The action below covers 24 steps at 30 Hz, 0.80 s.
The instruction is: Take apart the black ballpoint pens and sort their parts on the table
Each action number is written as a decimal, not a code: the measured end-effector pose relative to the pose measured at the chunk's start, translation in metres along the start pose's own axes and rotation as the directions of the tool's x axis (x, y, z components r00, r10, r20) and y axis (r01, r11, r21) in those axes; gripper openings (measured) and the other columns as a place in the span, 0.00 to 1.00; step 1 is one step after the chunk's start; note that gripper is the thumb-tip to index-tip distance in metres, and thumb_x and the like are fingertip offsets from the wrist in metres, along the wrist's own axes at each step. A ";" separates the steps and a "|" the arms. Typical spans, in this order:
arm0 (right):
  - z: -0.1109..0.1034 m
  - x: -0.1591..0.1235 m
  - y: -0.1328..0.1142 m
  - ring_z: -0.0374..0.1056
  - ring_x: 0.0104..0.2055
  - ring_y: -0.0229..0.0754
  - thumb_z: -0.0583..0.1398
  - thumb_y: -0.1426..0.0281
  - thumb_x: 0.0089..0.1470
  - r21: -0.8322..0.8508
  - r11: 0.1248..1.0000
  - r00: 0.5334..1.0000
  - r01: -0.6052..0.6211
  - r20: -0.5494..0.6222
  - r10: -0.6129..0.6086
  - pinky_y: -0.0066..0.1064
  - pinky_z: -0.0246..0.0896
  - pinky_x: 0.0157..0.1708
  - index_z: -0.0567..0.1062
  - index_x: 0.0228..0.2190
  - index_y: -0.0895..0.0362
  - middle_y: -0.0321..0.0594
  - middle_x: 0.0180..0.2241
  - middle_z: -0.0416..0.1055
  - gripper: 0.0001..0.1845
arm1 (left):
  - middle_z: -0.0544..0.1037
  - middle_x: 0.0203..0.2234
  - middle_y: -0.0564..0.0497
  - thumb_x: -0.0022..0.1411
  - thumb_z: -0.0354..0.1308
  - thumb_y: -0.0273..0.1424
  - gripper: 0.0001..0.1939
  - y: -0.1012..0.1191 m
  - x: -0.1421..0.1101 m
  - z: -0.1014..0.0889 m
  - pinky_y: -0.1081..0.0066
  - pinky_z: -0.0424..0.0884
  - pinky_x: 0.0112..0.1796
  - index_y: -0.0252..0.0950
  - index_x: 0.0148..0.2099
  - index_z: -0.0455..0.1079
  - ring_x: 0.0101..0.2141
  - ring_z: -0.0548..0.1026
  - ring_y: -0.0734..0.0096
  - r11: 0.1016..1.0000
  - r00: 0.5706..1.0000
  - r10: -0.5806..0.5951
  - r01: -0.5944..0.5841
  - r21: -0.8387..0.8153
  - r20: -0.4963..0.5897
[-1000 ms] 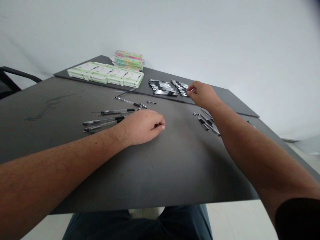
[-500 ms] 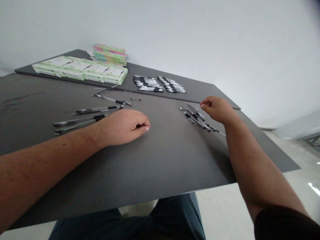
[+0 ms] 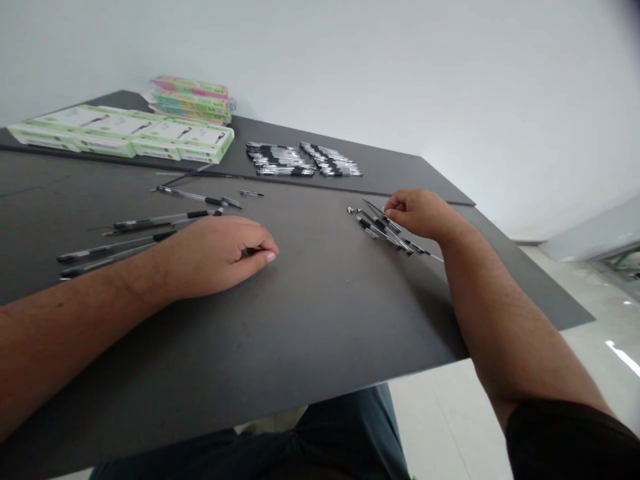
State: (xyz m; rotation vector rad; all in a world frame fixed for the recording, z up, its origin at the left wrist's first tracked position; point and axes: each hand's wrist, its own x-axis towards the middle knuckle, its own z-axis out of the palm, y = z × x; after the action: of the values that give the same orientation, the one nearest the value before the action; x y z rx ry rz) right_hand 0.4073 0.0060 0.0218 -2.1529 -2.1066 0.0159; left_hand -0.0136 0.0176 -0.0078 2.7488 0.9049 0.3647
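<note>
My left hand (image 3: 220, 257) rests on the grey table with fingers curled in and the thumb against them; nothing shows sticking out of it. Beside and behind its wrist lie several clear pens with black grips (image 3: 150, 221), partly covered by the forearm. My right hand (image 3: 417, 212) is over a loose pile of short clear-and-black pen parts (image 3: 384, 232). Its thumb and forefinger are pinched together at a thin dark piece (image 3: 373, 206) on top of the pile. Whether they grip that piece is too small to make out.
Two neat rows of pens (image 3: 281, 160) lie on the raised back board. Green-and-white boxes (image 3: 145, 130) stand at the back left, with a stack of colourful packets (image 3: 193, 100) behind them. A lone pen part (image 3: 251, 193) lies mid-table. The table's front edge is above my lap.
My right hand has come down and left, its fingertips now at the pile's upper piece. The left hand keeps its curled pose. The whole view has shifted slightly.
</note>
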 end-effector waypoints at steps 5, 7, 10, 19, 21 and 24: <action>0.000 0.001 -0.001 0.79 0.37 0.46 0.65 0.68 0.65 -0.020 1.000 0.999 0.013 0.040 -0.012 0.33 0.65 0.38 0.88 0.44 0.53 0.39 0.37 0.87 0.11 | 0.89 0.40 0.47 0.76 0.54 0.38 0.17 -0.002 -0.002 0.002 0.60 0.75 0.50 0.40 0.46 0.85 0.41 0.83 0.57 1.000 0.999 0.030 -0.030 -0.001 -0.025; -0.002 0.000 -0.004 0.79 0.36 0.45 0.66 0.68 0.64 -0.027 0.999 0.997 0.018 0.076 -0.016 0.33 0.65 0.39 0.89 0.44 0.52 0.38 0.37 0.87 0.10 | 0.89 0.40 0.46 0.77 0.53 0.38 0.19 -0.002 -0.001 0.001 0.59 0.76 0.51 0.39 0.47 0.85 0.42 0.83 0.57 1.000 1.000 0.018 -0.017 0.015 -0.015; -0.004 -0.001 -0.009 0.80 0.36 0.45 0.68 0.70 0.61 -0.031 0.999 0.984 0.021 0.178 -0.015 0.32 0.66 0.38 0.89 0.43 0.51 0.36 0.37 0.88 0.10 | 0.90 0.39 0.45 0.75 0.53 0.42 0.21 -0.003 0.001 0.000 0.58 0.78 0.49 0.40 0.46 0.86 0.41 0.85 0.54 1.000 1.000 0.018 -0.018 0.016 0.000; 0.002 0.001 -0.022 0.83 0.40 0.46 0.70 0.72 0.61 -0.120 0.991 0.952 0.053 0.305 -0.014 0.31 0.67 0.38 0.90 0.40 0.49 0.37 0.39 0.89 0.08 | 0.89 0.39 0.45 0.74 0.53 0.43 0.20 0.000 0.002 -0.002 0.58 0.78 0.49 0.41 0.45 0.85 0.40 0.85 0.54 1.000 1.000 0.007 -0.007 0.027 0.010; 0.005 0.003 -0.022 0.82 0.39 0.46 0.70 0.70 0.62 -0.132 0.990 0.953 0.048 0.304 -0.006 0.32 0.66 0.37 0.90 0.39 0.49 0.37 0.38 0.89 0.06 | 0.90 0.40 0.45 0.75 0.52 0.41 0.20 0.003 0.001 -0.004 0.58 0.77 0.50 0.40 0.46 0.85 0.42 0.84 0.55 0.999 1.000 -0.004 0.003 0.034 0.021; 0.008 0.005 -0.022 0.82 0.39 0.47 0.71 0.66 0.63 -0.157 0.987 0.955 0.043 0.297 0.005 0.33 0.65 0.36 0.89 0.38 0.49 0.38 0.37 0.89 0.04 | 0.89 0.40 0.45 0.76 0.52 0.40 0.20 0.004 0.001 -0.004 0.59 0.76 0.50 0.39 0.47 0.85 0.42 0.83 0.56 0.999 1.000 -0.003 0.002 0.037 0.028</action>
State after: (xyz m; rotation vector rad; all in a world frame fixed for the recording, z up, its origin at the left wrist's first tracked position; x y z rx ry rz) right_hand 0.3851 0.0123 0.0167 -2.3509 -2.3645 0.1832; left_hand -0.0116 0.0157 -0.0023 2.7791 0.9171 0.3115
